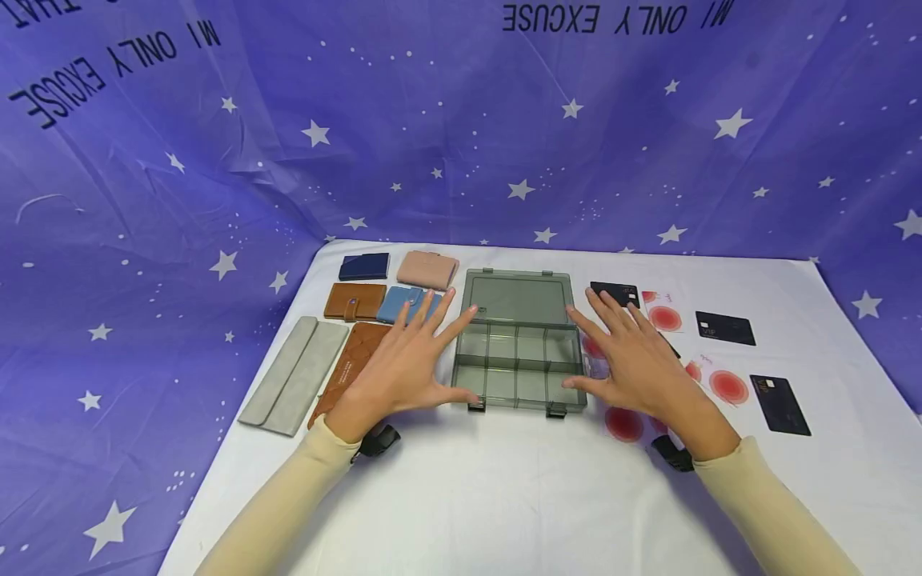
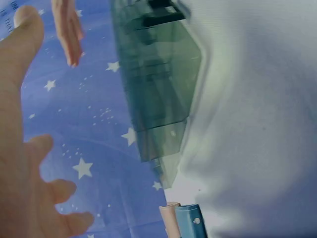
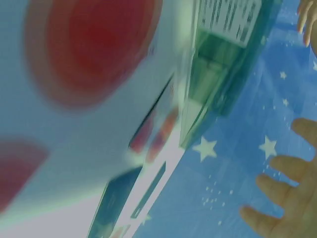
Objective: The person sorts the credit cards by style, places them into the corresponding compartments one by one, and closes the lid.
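A grey translucent compartment box (image 1: 519,404) lies in the middle of the white table with its lid (image 1: 516,296) folded back. Bare compartments show inside it. My left hand (image 1: 406,364) hovers with fingers spread by the box's left side, partly covering a blue wallet (image 1: 394,302) and a brown quilted wallet (image 1: 347,364). On the opposite side my right hand (image 1: 644,368) is likewise spread, over black cards and cards with red circles. Both palms face down and neither hand holds anything. The left wrist view shows the box wall (image 2: 168,74) beside the left thumb and fingers (image 2: 62,191).
At left lie a grey long wallet (image 1: 291,376), a brown strapped wallet (image 1: 355,302), a navy card case (image 1: 363,266) and a pink wallet (image 1: 427,270). Black cards (image 1: 780,406) and white cards with red circles (image 1: 729,386) spread at right. A purple star-printed cloth (image 1: 461,120) hangs behind.
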Tool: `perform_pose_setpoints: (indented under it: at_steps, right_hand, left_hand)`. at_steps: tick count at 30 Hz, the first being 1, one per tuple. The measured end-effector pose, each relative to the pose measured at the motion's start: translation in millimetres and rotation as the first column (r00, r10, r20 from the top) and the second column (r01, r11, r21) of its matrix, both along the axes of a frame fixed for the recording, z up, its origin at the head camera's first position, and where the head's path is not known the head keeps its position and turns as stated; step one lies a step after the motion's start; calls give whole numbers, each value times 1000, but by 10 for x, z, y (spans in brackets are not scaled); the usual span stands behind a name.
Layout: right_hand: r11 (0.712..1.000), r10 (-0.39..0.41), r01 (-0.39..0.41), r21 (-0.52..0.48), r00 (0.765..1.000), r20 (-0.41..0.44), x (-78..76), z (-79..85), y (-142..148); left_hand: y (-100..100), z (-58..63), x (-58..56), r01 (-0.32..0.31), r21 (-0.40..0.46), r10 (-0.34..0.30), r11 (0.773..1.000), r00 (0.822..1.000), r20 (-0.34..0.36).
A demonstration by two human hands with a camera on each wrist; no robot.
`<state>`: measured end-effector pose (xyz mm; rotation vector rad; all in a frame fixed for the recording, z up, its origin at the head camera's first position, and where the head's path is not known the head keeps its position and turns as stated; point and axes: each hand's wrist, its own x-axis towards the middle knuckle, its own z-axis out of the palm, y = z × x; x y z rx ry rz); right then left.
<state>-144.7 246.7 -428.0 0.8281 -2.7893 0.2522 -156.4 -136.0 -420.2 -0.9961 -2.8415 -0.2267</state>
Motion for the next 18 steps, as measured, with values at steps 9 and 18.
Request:
perform_pose_setpoints:
  at_steps: [9,18]
  right_hand:
    - [997,-10,11,-74,1000,7,-111,30,445]
    - [987,-142,154,-33,960,243,-193,-116,997]
  left_hand:
    - [-92,-39,64,84,195,-90,977,996,23]
    - [-73,-199,107,26,251,-68,968,985,159]
